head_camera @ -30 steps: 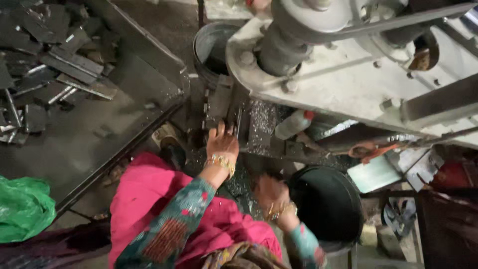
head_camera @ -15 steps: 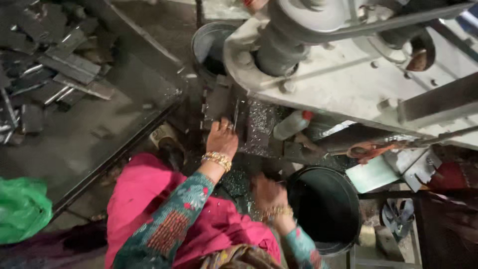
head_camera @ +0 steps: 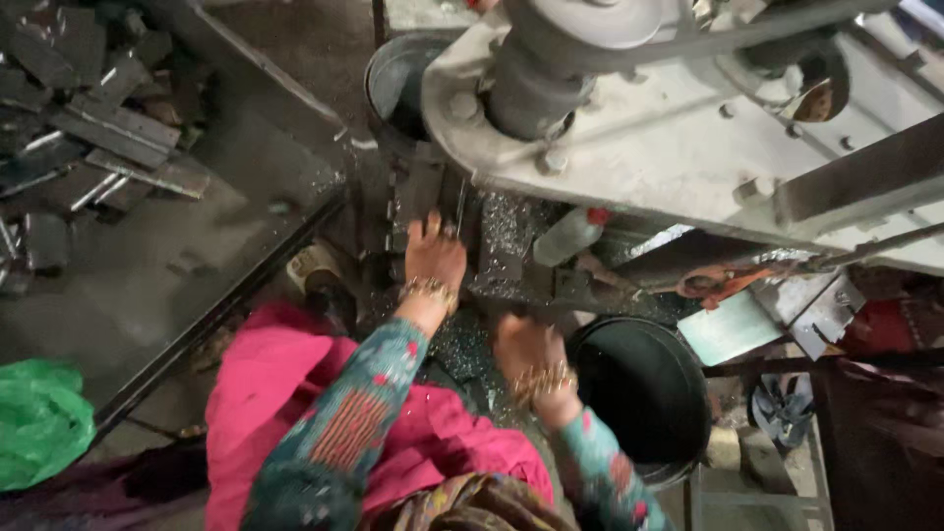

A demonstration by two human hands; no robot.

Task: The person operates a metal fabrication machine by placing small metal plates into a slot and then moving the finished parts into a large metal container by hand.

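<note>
Head view: left hand [head_camera: 435, 258] at twelve o'clock, fingers extended flat on the drill-press table [head_camera: 511, 246]; right hand [head_camera: 521, 346] loosely curled beside the black bucket [head_camera: 639, 393], its grip impossible to tell.

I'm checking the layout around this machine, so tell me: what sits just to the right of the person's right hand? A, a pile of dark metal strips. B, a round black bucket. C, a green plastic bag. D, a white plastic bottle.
B: the round black bucket stands right beside the right hand, with its dark open mouth facing up below the machine.
</note>
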